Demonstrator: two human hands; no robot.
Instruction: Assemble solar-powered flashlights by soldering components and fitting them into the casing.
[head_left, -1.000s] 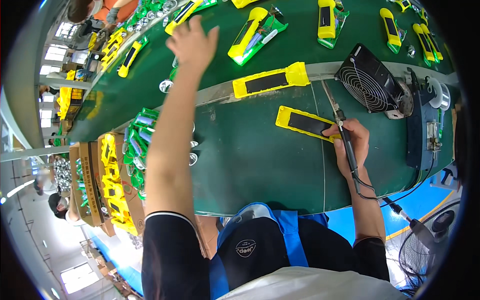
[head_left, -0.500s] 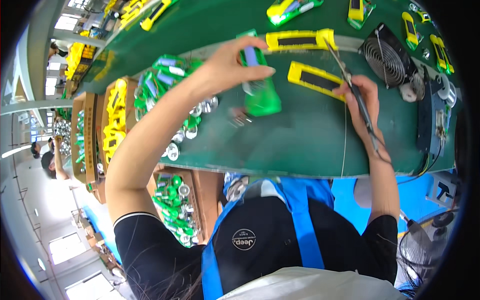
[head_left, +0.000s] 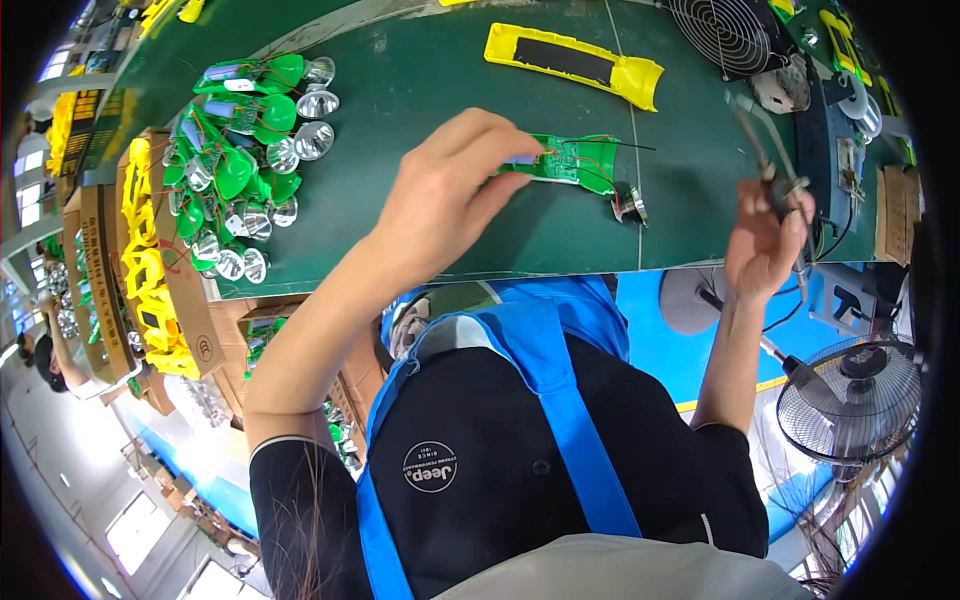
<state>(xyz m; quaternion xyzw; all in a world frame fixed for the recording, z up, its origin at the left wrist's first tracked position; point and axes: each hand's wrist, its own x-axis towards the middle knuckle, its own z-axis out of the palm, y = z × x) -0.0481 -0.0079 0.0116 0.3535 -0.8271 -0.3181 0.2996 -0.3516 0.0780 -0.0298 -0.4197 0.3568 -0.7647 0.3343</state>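
Note:
My left hand pinches the left end of a green plastic lamp housing at the middle of the bench. Inside the housing show a green circuit board, red wires and part of a blue-violet battery cell. A small silvery reflector lies just off its right end. At the right, my right hand is closed round a soldering iron, its blurred front pointing away from me. Beyond the housing lies a yellow casing half with a dark inlay.
Green lamp assemblies with reflectors are heaped on the bench's left. Cartons with yellow parts stand beyond its left edge. Far right are a black fan, a dark control box and a solder wire spool. A floor fan stands below.
My left hand has brought the green housing nearer and turned it crosswise. My right hand has moved away from the yellow casings, rightward, with the soldering iron. The view has shifted.

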